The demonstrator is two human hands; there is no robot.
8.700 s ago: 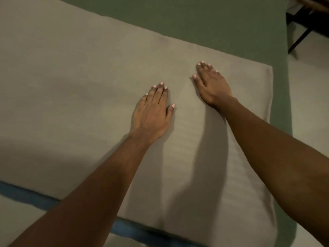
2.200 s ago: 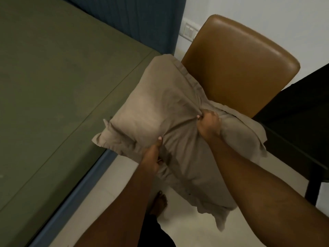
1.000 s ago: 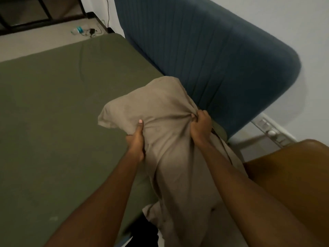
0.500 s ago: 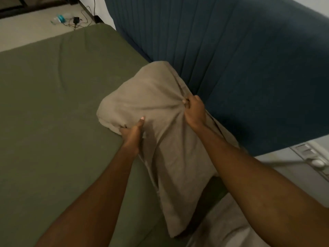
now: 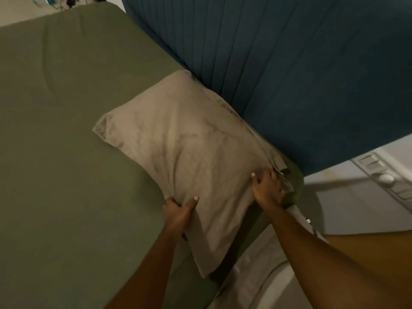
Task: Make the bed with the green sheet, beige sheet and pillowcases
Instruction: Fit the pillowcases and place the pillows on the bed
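Gripping the near edge of the pillow (image 5: 189,148), left hand (image 5: 179,211) and right hand (image 5: 268,189) hold it on the green sheet (image 5: 66,152) against the headboard (image 5: 289,74); soft, light and floppy, it probably handles best by its edges.

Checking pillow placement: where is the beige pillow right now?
In the head view the beige pillow lies on the green sheet along the blue headboard, near the bed's right corner; left hand and right hand grip its near edge.
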